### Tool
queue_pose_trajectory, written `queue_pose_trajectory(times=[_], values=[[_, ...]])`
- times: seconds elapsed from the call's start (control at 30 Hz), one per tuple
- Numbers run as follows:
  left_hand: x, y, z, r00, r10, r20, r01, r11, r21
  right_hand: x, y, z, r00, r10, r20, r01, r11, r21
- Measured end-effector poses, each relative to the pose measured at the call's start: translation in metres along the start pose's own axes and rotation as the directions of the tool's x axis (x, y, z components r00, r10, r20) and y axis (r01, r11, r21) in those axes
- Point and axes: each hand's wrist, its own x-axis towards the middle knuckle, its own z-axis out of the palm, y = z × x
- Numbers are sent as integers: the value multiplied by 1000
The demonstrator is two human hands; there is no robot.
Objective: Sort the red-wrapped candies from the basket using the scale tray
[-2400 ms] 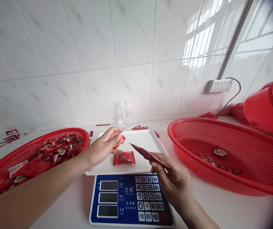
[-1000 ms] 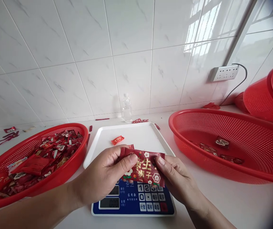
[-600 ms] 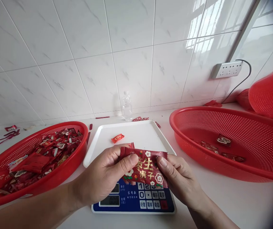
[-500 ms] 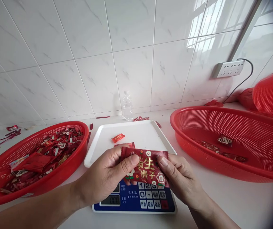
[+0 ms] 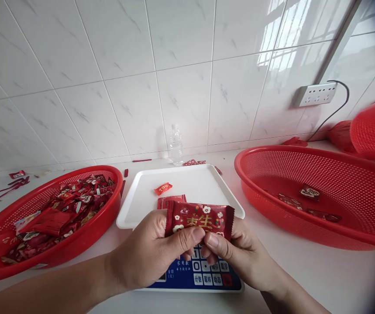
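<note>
A dark red candy packet (image 5: 203, 213) with gold characters and white flowers is held up between my two hands, above the front of a digital scale (image 5: 203, 281). My left hand (image 5: 161, 244) grips its left half, thumb across the lower edge. On the other side, my right hand (image 5: 239, 248) pinches the lower right part, and both thumb tips nearly meet at the middle. Behind the packet, on the scale's white tray (image 5: 203, 183), lie a small orange-red wrapped candy (image 5: 163, 188) and another red packet (image 5: 170, 200), partly hidden. The scale's display is mostly covered by my left hand.
At left stands a red basket (image 5: 117, 192) full of wrapped candies. A larger red basket (image 5: 249, 187) at right holds a few packets. Near the tiled wall are a clear plastic bottle (image 5: 176, 146) and red scraps. A power strip (image 5: 316, 94) is fixed to the wall.
Both thumbs have slid down and inward from the packet's face to its lower edge, close together. The packet now tilts, its lower part covered. The things on the tray have not moved.
</note>
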Motion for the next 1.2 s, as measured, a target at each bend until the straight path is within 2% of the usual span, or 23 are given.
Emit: queue_pose_trajectory(times=[0.17, 0.37, 0.6, 0.73, 0.9, 1.0, 1.1, 1.2], values=[[-1, 0, 2, 1000, -11, -15, 11, 1000, -27, 0, -2, 1, 998, -58, -4, 58, 998, -1], [-1, -1, 0, 1000, -13, 18, 13, 1000, -6, 4, 0, 1, 994, -77, -83, 77, 997, -4], [-3, -2, -1, 998, 24, -60, -20, 998, 67, 5, -1, 0, 985, -76, -153, 63, 994, -87], [-2, -4, -1, 997, -36, -71, 44, 994, 103, 6, -1, 2, 995, -37, -95, 34, 999, -36], [3, -5, -3, 996, -75, -51, 80, 991, 107, 5, -1, 3, 995, -58, -77, 56, 998, -31], [4, -4, -2, 998, -51, -29, 55, 989, 140, 3, 0, 2, 997, -50, -64, 46, 997, -58], [2, -2, -4, 1000, -12, -17, 16, 974, 224, 1, 1, 0, 994, -48, -99, 41, 997, -72], [-1, 0, -7, 995, 37, -92, -10, 961, 275, -1, 3, -3, 990, -48, -134, 39, 997, -68]])
